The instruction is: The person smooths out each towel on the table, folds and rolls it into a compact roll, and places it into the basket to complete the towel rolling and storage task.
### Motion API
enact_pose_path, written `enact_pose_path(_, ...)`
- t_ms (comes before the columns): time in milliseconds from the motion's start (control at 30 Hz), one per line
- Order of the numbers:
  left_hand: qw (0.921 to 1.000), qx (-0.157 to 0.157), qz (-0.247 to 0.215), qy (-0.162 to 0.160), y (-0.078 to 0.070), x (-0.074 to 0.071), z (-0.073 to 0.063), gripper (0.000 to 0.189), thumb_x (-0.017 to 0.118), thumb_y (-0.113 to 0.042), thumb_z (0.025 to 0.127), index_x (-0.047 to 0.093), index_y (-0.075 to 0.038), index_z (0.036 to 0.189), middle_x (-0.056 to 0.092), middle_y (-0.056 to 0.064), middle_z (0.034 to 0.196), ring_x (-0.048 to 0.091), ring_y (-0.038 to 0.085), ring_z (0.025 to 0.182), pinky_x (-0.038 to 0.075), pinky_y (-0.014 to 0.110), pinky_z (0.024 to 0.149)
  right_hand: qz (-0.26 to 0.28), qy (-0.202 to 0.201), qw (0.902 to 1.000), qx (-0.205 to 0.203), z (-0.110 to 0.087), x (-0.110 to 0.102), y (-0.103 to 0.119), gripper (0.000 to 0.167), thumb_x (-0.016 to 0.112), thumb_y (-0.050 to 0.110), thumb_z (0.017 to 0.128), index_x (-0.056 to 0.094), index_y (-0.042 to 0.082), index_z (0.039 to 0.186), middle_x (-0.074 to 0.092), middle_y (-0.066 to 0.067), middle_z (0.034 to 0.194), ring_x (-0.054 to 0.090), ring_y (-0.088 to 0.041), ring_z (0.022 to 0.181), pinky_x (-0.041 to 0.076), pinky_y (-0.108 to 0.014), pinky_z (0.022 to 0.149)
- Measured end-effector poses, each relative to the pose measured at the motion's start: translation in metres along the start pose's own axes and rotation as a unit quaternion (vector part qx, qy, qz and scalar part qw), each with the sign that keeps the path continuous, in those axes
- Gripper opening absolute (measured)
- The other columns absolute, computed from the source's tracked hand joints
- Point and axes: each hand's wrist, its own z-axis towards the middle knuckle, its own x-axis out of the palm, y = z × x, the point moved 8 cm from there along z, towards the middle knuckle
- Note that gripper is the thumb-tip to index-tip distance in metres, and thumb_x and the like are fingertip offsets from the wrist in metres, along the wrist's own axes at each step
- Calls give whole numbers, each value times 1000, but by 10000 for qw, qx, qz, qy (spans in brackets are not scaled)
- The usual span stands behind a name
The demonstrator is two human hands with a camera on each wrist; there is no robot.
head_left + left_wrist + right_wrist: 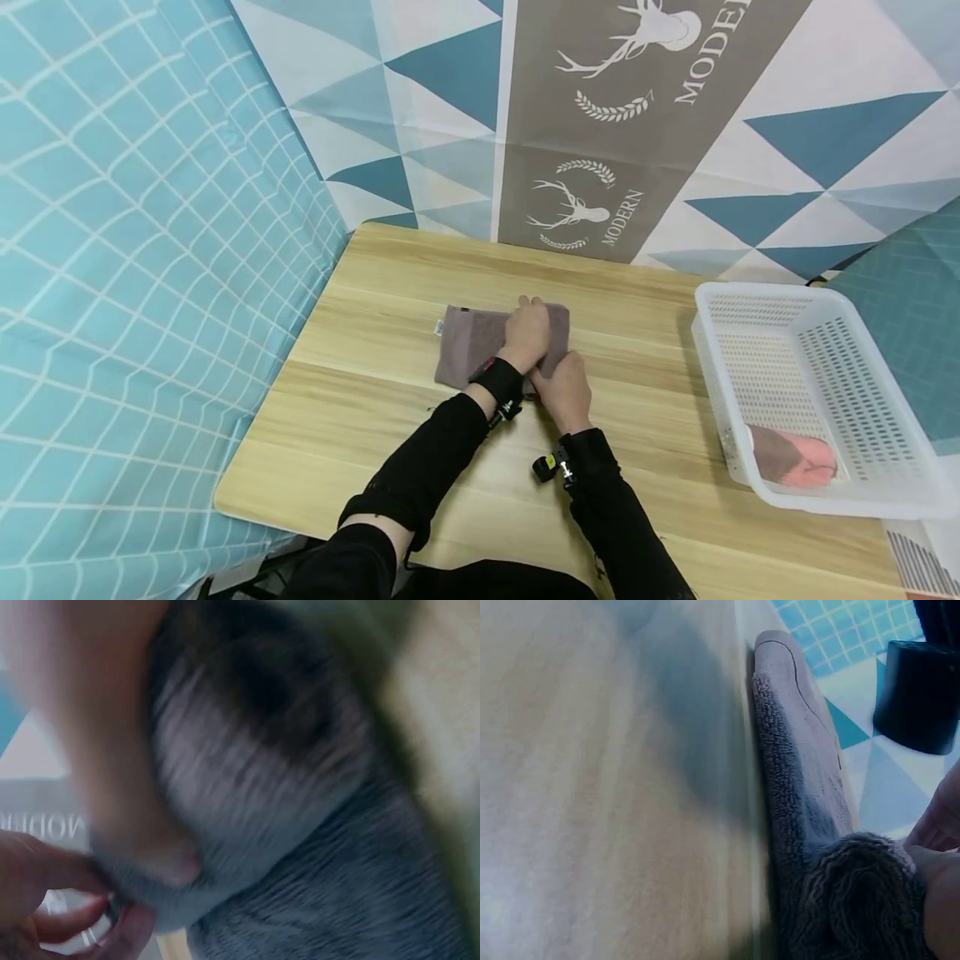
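A grey-mauve towel (480, 343) lies on the table, a flat length to the left and a thicker rolled part at the right. In the right wrist view, the roll's spiral end (866, 900) faces the camera. My left hand (527, 333) holds the far side of the rolled part, its fingertips over the edge. Near the roll's near end, my right hand (566, 392) grips the towel, thumb against it. The left wrist view is blurred; there fingers (64, 919) pinch the towel's edge. A small white tag (438, 327) sticks out at the towel's left edge.
To the right stands a white perforated plastic basket (712, 383) holding a pink and grey-brown rolled cloth (795, 458). The wooden table (337, 433) borders a blue gridded curtain (135, 292) on the left and a patterned backdrop (442, 92) behind.
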Motion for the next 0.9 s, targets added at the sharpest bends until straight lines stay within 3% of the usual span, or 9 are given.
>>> enact_pose_path(167, 9952, 318, 834, -388, -26, 4, -8, 51, 43, -40, 106, 61, 6, 119, 67, 15, 103, 67, 18, 69, 56, 25, 55, -224, -337, 9991, -153, 3, -13, -2, 62, 71, 38, 85, 41, -6, 118, 47, -22, 112, 52, -34, 91, 47, -45, 69)
enact_pose_path(300, 9935, 444, 937, -470, -33, 4, -9, 62, 40, -53, 104, 65, 4, 111, 68, 10, 89, 65, 17, 58, 52, 24, 47, -576, -715, 9944, -516, 2, -19, 2, 62, 75, 34, 83, 43, -8, 116, 45, -24, 106, 48, -35, 88, 46, -46, 67)
enact_pose_path(367, 9945, 378, 878, -418, -33, 5, -9, 66, 41, -58, 101, 65, 3, 111, 67, 9, 87, 65, 17, 58, 52, 24, 47, -989, -988, 9861, -902, 1, -19, 8, 64, 75, 30, 83, 44, -12, 121, 47, -26, 102, 49, -38, 88, 47, -47, 70)
enact_pose_path(433, 9967, 286, 698, -294, -31, 7, -8, 69, 45, -62, 98, 64, 3, 112, 67, 9, 87, 65, 17, 60, 51, 24, 48, -1467, -1373, 9707, -1320, -3, -20, 15, 68, 77, 28, 82, 45, -16, 123, 49, -29, 98, 50, -40, 86, 48, -49, 73)
enact_pose_path(533, 9999, 100, -26, 27, -25, 10, -6, 62, 54, -59, 95, 64, 1, 106, 65, 10, 88, 65, 19, 63, 51, 25, 49, -2106, -1976, 9402, -1806, -9, -20, 25, 70, 81, 28, 79, 48, -18, 120, 52, -29, 92, 51, -41, 82, 47, -49, 77)
enact_pose_path(633, 9943, -16, -1002, 361, -18, 11, -2, 42, 61, -45, 96, 62, -5, 82, 59, 9, 86, 57, 18, 57, 44, 26, 47, -2294, -2227, 9274, -1941, -12, -20, 30, 66, 84, 30, 78, 50, -14, 113, 51, -28, 92, 50, -40, 82, 46, -49, 76)
enact_pose_path(733, 9821, 24, -1740, 716, -12, 12, 3, 43, 61, -32, 97, 50, -11, 62, 48, 6, 75, 43, 15, 49, 35, 25, 46, -2006, -1972, 9417, -1844, -10, -21, 28, 65, 84, 31, 78, 48, -11, 112, 49, -28, 98, 47, -41, 87, 43, -50, 79)
enact_pose_path(833, 9696, 91, -2207, 1048, -5, 13, 6, 48, 60, -28, 97, 41, -14, 55, 38, 1, 60, 34, 12, 44, 29, 23, 45, -1313, -1313, 9685, -1659, -7, -21, 24, 64, 78, 35, 85, 45, -9, 118, 44, -27, 104, 43, -41, 94, 39, -51, 82)
enact_pose_path(900, 9639, 77, -2351, 1245, 3, 12, 6, 48, 58, -26, 99, 40, -14, 56, 32, -1, 54, 33, 12, 43, 28, 23, 45, -804, -731, 9817, -1565, -4, -18, 22, 60, 65, 41, 95, 44, -7, 124, 43, -27, 111, 42, -40, 101, 39, -50, 87)
